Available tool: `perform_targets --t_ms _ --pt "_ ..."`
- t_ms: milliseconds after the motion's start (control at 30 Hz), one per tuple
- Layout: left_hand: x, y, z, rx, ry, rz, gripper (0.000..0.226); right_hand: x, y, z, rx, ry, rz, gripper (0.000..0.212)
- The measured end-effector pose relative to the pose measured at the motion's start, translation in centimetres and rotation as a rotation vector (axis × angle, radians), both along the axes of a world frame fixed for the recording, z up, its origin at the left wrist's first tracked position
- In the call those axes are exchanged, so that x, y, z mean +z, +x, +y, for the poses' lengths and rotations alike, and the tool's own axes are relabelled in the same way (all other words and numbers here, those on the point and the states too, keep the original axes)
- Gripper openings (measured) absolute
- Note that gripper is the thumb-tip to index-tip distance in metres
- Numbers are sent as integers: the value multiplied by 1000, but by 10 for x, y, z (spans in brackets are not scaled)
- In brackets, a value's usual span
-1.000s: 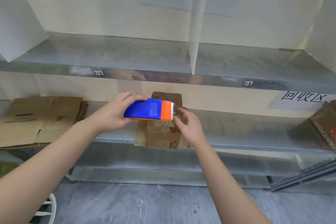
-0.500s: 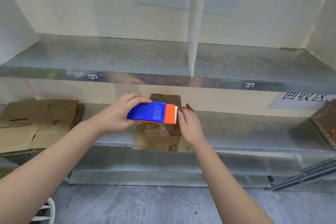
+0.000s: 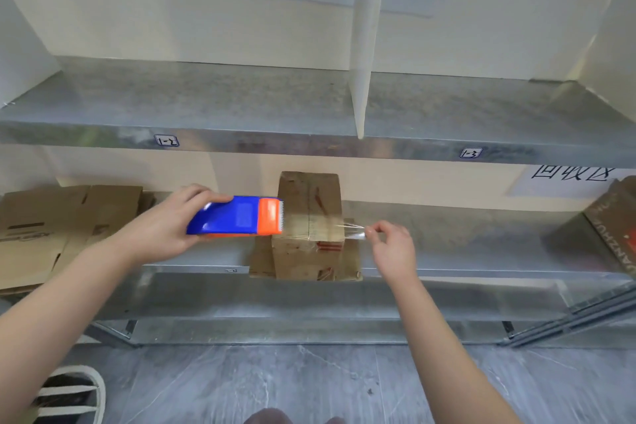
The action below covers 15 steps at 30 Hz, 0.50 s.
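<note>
My left hand (image 3: 165, 227) grips a blue and orange tape dispenser (image 3: 237, 217) with its toothed orange end pointing right. A strip of clear tape (image 3: 330, 227) stretches from that end to my right hand (image 3: 392, 244), which pinches the tape's free end between thumb and fingertips. Behind the stretched tape a small brown cardboard box (image 3: 309, 227) stands on the lower metal shelf (image 3: 447, 237), its front flaps hanging over the shelf's front edge.
Flattened cardboard boxes (image 3: 51, 227) lie on the lower shelf at the left. A dark printed box (image 3: 612, 227) sits at the far right. A white divider (image 3: 364, 45) splits the upper metal shelf (image 3: 241, 100). A white basket (image 3: 69, 396) stands on the grey floor.
My right hand has pulled away to the right from the dispenser's orange end, drawing out a length of clear tape. The dispenser has shifted slightly left.
</note>
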<state>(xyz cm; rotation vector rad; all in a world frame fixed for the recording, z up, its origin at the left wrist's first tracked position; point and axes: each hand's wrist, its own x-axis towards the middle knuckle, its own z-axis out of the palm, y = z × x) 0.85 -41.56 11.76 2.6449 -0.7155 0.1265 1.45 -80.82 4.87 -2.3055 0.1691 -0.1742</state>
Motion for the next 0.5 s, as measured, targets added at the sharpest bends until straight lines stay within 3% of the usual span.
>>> perform_targets --t_ms 500 --pt "-18 0 28 83 39 142 69 -17 5 2 -9 -42 230 18"
